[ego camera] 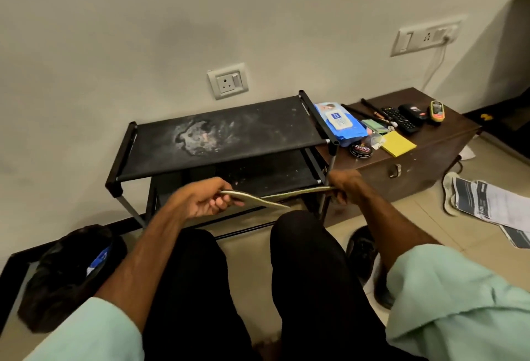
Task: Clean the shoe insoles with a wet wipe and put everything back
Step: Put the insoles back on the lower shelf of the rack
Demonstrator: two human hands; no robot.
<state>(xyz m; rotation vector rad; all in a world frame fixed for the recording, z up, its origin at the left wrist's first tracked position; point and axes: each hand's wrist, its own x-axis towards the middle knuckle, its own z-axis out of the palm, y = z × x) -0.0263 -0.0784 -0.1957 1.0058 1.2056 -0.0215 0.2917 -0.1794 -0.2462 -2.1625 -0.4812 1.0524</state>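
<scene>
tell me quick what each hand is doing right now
Left hand: closed on an insole.
Right hand: closed on the other insole.

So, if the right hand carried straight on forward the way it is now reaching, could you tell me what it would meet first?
Probably the shoe rack: the right hand, holding an insole, sits just before the rack's front right leg and lower shelf. The brown wooden chest stands just right of that line; depth is hard to judge.

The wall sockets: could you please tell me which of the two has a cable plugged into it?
The upper right socket, above the wooden chest, has a white cable hanging from it. The socket above the shoe rack is empty.
</scene>
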